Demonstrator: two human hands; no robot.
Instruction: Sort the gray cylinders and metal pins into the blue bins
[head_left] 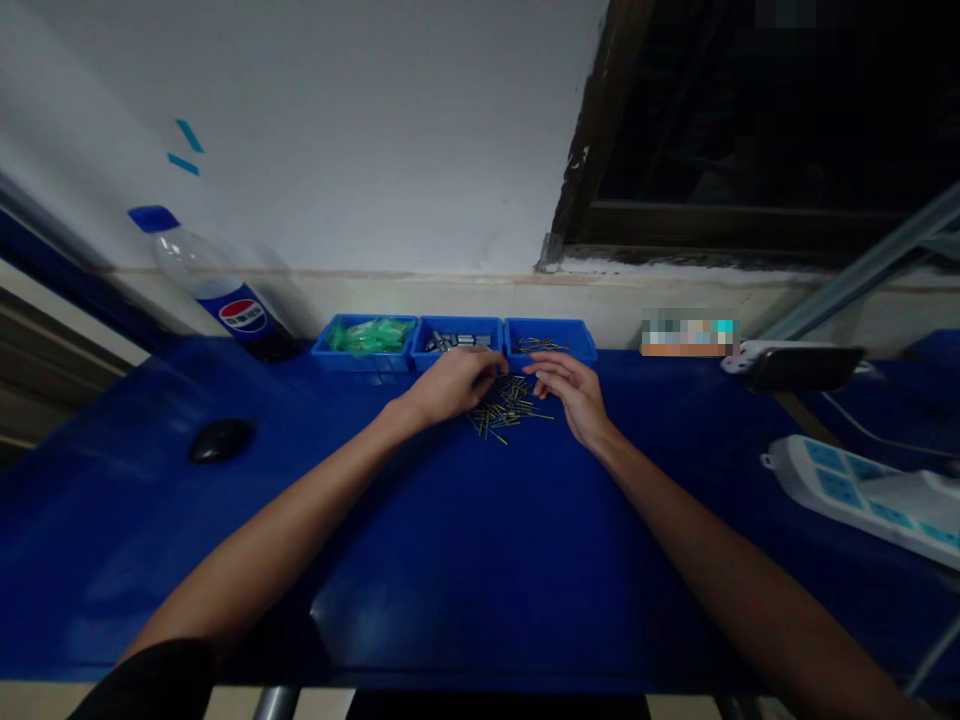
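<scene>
A loose pile of thin metal pins, some brass-coloured, lies on the blue table between my hands. My left hand is at the pile's left edge with its fingers curled in; whatever they may hold is hidden. On the right side of the pile, my right hand has its fingers bent towards the left and apart, with nothing visible in them. Just behind the hands stand three blue bins: the left bin has green plastic bags, the middle bin short silvery cylinders, and the right bin more thin pins.
A cola bottle stands at the back left, with a black computer mouse in front of it. To the right are a white power strip, a dark phone-like device and a cable. The wall and a window frame rise behind the table.
</scene>
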